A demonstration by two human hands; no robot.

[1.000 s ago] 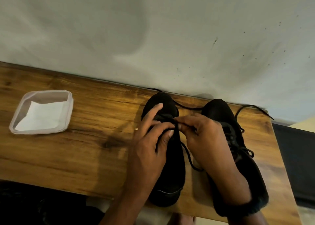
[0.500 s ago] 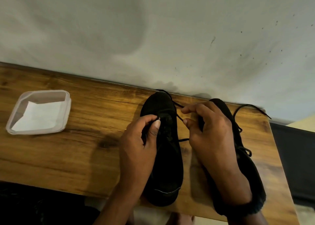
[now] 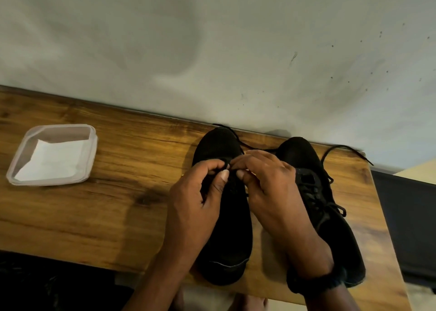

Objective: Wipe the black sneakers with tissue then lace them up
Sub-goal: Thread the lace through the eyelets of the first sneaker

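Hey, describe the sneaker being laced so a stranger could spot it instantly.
On the wooden table against the grey wall, two black sneakers stand side by side at the right end. It is the left sneaker, nearer the plastic container; unlike the right sneaker, it has the left hand and right hand pinching its lace.

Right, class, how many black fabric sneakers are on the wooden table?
2. One black fabric sneaker lies mid-table, its lace pinched by the left hand and right hand; the other sneaker lies just right of it. None seems hidden.

Left hand (image 3: 195, 192), right hand (image 3: 266, 183): curled, fingertips together.
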